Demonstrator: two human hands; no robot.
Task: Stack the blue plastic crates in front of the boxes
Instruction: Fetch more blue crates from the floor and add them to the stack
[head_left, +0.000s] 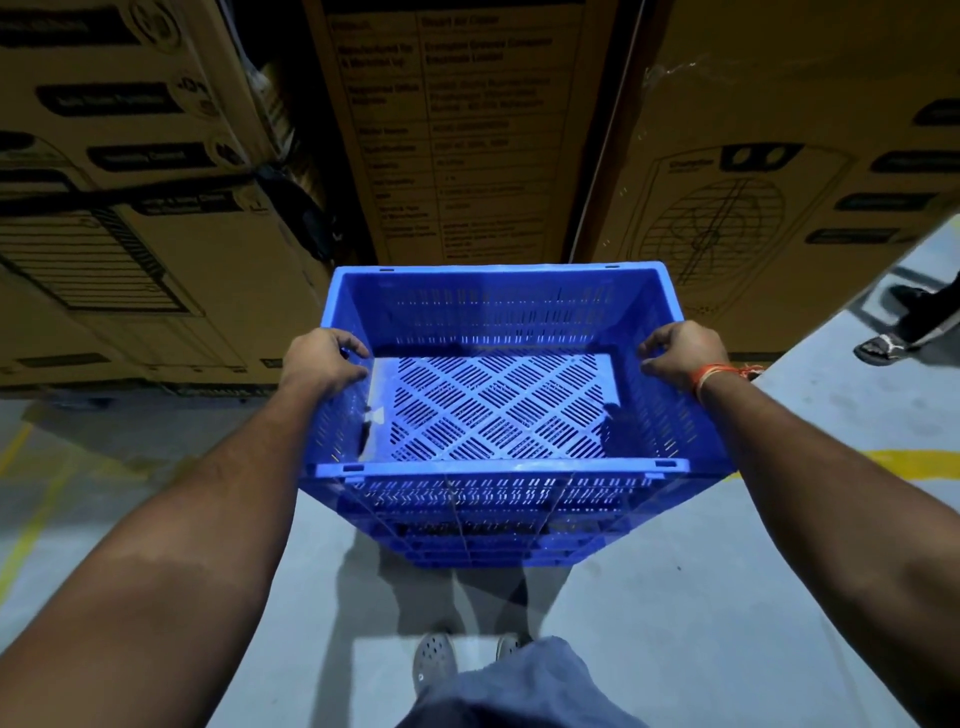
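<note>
Directly in front of the person, a blue crate (496, 400) sits on top of a stack of crates (493, 540), close to the cardboard boxes (467, 130) on the far side. The left hand (324, 358) grips the left rim of the crate, fingers curled over the edge. The right hand (680, 353) grips the right rim in the same way, with an orange thread (719, 374) around its wrist. This opposed, mid-length grip keeps the crate level so its base can seat squarely on the rim below. Whether the crate is fully seated or a little raised cannot be told. The crate is empty, so its slotted bottom is visible. The stack stands on the grey floor (727, 597), between the person's shoes (434, 662) and the boxes, which keeps the aisle free. At far right, another person's sandalled foot (883, 348) stands well apart.
</note>
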